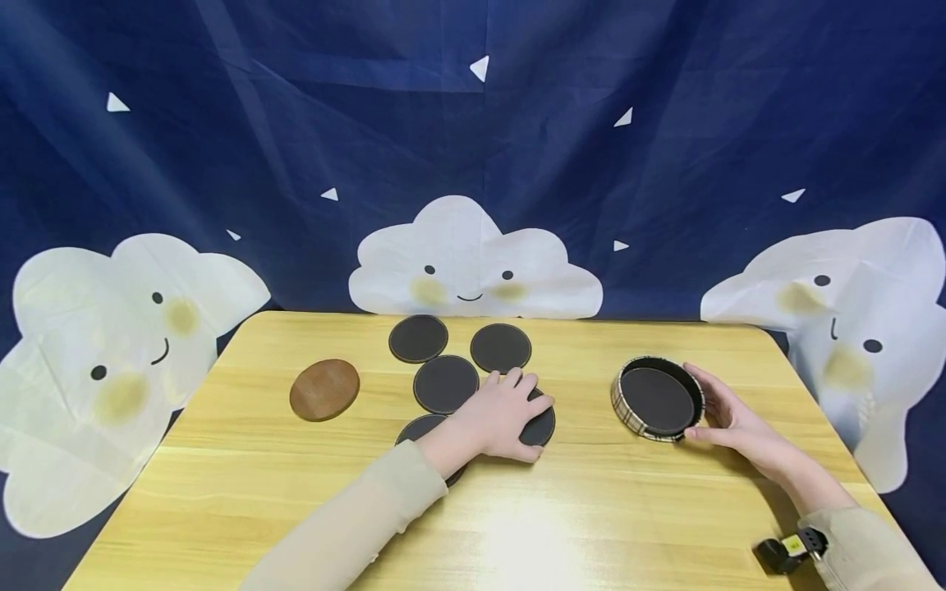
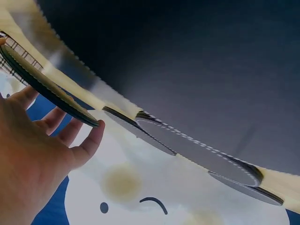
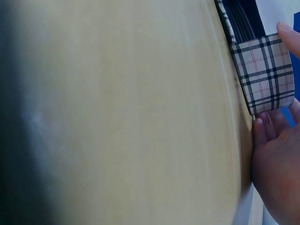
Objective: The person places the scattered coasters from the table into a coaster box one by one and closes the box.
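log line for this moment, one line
left hand: fingers on round dark leather coaster | right hand: holds round plaid coaster holder | wooden table: brown round coaster apart at left

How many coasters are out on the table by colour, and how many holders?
Dark coasters loose on the table: 5
Brown coaster: 1
Dark coaster inside the holder: at least 1
Plaid holder: 1
Total: 8 things
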A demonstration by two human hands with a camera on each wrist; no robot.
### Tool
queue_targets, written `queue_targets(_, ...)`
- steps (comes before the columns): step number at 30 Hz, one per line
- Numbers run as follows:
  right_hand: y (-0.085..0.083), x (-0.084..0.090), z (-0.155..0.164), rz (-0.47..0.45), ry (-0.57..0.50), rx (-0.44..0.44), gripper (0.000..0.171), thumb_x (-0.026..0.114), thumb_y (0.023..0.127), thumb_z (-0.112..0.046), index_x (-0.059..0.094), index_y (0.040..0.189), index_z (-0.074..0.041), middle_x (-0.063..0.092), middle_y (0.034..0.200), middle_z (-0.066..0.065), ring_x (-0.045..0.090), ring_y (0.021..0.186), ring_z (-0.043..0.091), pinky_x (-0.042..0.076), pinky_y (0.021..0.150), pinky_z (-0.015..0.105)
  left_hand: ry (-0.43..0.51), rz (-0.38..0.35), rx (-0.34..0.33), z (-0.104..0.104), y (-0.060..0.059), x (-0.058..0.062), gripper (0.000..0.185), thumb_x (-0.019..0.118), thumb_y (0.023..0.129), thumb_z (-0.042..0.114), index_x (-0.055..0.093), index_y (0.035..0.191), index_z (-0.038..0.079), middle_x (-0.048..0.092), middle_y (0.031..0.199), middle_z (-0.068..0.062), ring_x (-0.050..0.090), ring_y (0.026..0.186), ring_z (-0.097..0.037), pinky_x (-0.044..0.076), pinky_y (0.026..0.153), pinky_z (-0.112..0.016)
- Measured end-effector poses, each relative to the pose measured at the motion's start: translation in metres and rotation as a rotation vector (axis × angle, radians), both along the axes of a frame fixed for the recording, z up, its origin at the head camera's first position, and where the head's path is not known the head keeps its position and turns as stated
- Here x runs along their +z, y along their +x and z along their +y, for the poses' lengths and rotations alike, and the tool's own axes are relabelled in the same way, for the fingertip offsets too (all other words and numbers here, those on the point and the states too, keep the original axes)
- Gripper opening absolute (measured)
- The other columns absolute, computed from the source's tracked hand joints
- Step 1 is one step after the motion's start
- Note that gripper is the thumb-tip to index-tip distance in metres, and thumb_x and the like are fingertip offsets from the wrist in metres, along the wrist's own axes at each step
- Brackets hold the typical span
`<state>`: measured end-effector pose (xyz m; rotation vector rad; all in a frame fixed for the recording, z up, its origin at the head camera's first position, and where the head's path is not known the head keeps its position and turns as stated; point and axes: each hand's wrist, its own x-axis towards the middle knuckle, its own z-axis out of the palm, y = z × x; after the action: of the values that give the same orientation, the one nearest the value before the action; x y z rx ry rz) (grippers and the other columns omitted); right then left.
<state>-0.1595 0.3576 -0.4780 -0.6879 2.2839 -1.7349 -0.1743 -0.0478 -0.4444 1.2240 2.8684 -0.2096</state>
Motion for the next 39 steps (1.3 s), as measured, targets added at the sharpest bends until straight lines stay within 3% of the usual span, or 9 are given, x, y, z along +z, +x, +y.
queue_targets(13,-0.002,0.002,-0.002,0.004,-0.018,0.004,0.097,0.065,0.090,0.018,0.014,0.170,-0.004,0.042,0.155,-0.023,0.042,0.138,-0.019,0.032,0.106,0.002,0.033,0.082,-0.006,0.013,-0.007,0.004,0.075,0.061,0.087,0.070,0.052,0.151,0.032,0.051,0.145,-0.006,0.050,0.129,-0.026,0.047,0.097,-0.046)
queue_targets(22,-0.003,0.003,-0.003,0.000,-0.004,-0.001,0.097,0.066,0.090,0.017,0.014,0.170,-0.004,0.040,0.156,-0.026,0.039,0.139,-0.021,0.031,0.106,0.001,0.057,0.089,-0.014,0.024,-0.013,0.010,0.076,0.060,0.088,0.072,0.051,0.152,0.033,0.051,0.147,-0.004,0.049,0.131,-0.024,0.045,0.098,-0.045)
queue_targets(32,-0.001,0.002,-0.002,-0.009,0.001,-0.003,0.098,0.066,0.091,0.017,0.013,0.170,-0.005,0.039,0.156,-0.026,0.038,0.139,-0.022,0.031,0.106,0.001,0.115,0.107,-0.065,0.045,-0.018,0.014,0.075,0.061,0.087,0.072,0.053,0.151,0.033,0.051,0.143,-0.003,0.048,0.129,-0.023,0.045,0.100,-0.045)
queue_targets(39,0.000,0.002,0.000,-0.008,-0.010,0.001,0.098,0.065,0.091,0.017,0.012,0.170,-0.004,0.039,0.156,-0.027,0.039,0.139,-0.021,0.032,0.106,0.001,0.098,0.128,-0.080,0.064,-0.023,0.018,0.076,0.059,0.087,0.074,0.050,0.152,0.035,0.049,0.144,-0.001,0.046,0.129,-0.021,0.043,0.098,-0.041)
